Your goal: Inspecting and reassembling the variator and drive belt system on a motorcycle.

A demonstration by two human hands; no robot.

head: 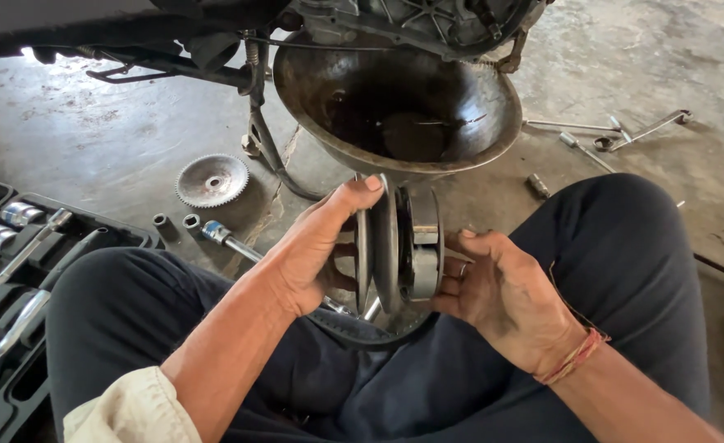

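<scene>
I hold a round metal pulley and clutch assembly [396, 246] upright between my knees. My left hand [312, 250] grips its left disc, thumb over the rim. On the other side my right hand [505, 299] cups the drum, fingers against its face. A black rubber belt [362, 332] loops below the assembly across my lap. Just beyond the part stands a large dark metal funnel-shaped pan [395, 102] holding dark oil.
An open black socket set case [17, 271] lies at the left. A toothed metal disc [212, 180], two small sockets [175, 221] and a ratchet extension [230, 239] rest on the concrete floor. Several wrenches [624, 131] lie far right. A vehicle's underside and stand [259, 123] rise behind.
</scene>
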